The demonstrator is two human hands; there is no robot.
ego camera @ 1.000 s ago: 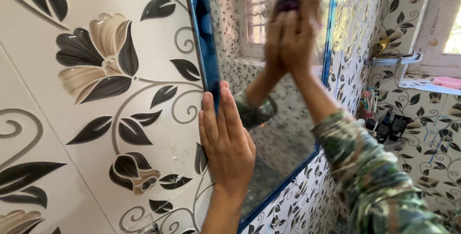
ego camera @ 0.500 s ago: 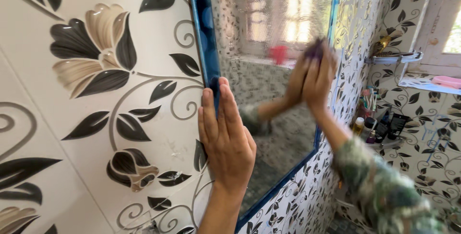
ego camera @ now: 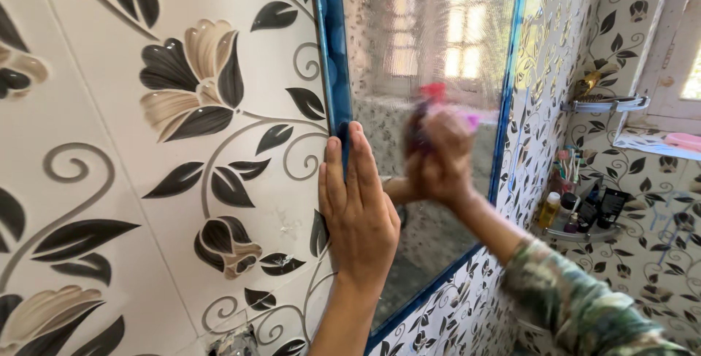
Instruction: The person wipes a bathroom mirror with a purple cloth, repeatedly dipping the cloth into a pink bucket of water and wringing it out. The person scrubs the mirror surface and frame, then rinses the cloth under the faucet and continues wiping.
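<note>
Low in the middle of the frame, the left hand (ego camera: 359, 213) lies flat against the wall, fingers (ego camera: 355, 159) straight, together and pointing up, holding nothing; their tips rest on the blue frame at the left edge of the mirror (ego camera: 431, 42). The palm covers the seam between that frame and the floral tile wall (ego camera: 146, 181), which fills the left half of the picture with dark leaves and beige flowers.

Just right of it and a little further in, the right hand (ego camera: 440, 160) presses against the glass, blurred, with its fingers curled over a small purple cloth (ego camera: 467, 119) whose edge shows at the hand's upper right. The cloth's shape and long axis cannot be made out. A patterned sleeve (ego camera: 577, 305) runs from the lower right corner up to that hand.

The mirror stands taller than wide, its long axis running up the frame and leaning slightly right, its glass streaked.

Furthest, at the right, a corner shelf (ego camera: 584, 235) carries bottles and tubes, with a second metal shelf (ego camera: 610, 104) above it beside a window frame.
</note>
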